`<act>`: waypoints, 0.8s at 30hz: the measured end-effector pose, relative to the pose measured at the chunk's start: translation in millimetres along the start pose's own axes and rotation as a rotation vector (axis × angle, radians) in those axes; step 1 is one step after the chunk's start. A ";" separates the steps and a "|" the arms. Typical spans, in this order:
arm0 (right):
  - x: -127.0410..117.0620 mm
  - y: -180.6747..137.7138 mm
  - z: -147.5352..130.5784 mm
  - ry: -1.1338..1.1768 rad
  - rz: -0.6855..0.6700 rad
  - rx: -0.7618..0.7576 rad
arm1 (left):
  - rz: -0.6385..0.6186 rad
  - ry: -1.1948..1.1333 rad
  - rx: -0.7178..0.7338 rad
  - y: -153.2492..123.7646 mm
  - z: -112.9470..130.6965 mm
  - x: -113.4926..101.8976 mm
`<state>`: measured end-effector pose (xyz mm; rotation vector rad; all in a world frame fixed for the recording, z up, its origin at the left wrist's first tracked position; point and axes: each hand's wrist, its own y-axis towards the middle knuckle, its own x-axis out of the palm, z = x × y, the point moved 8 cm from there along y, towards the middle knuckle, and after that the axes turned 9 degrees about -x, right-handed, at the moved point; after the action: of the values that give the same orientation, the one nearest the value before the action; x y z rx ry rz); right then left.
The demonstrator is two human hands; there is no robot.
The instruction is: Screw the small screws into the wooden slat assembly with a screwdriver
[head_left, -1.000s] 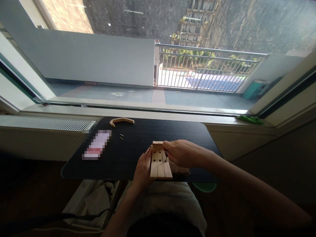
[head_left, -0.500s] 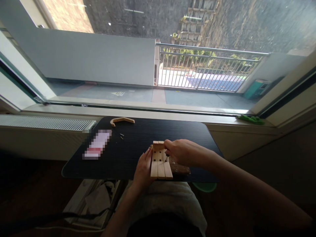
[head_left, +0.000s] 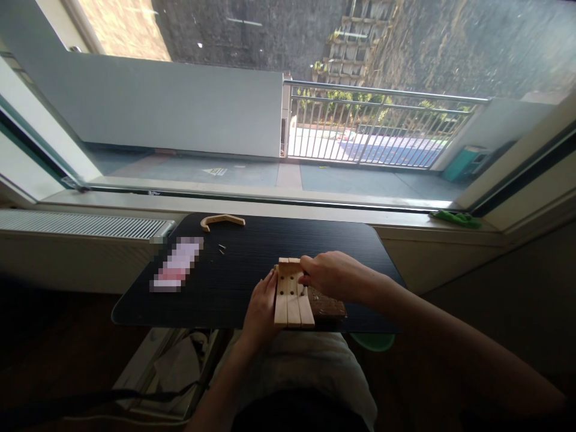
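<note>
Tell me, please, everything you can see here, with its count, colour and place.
wooden slats: three, pale with dark holes, side by side at the table's near edge
brown block: one, dark brown, right of the slats
curved wooden piece: one, pale, table's far edge
small pins: two, dark, table's far left part
blurred card: one, pink and white, table's left side
table: one, black, centre
radiator: one, white, left of the table
green item: one, green, far right
railing: one, grey, outside
left hand: one, against the slats' left edge
right hand: one, fingers curled at the slats' far right corner
</note>
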<state>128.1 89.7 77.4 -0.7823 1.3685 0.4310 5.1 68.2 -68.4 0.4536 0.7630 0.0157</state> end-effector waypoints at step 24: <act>-6.5 -5.3 -4.8 0.056 0.111 -0.151 | -0.027 -0.009 -0.016 -0.2 -0.8 1.9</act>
<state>127.2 83.7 84.9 -0.8496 1.4481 0.6096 6.0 68.6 -70.2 0.4278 0.7599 -0.0048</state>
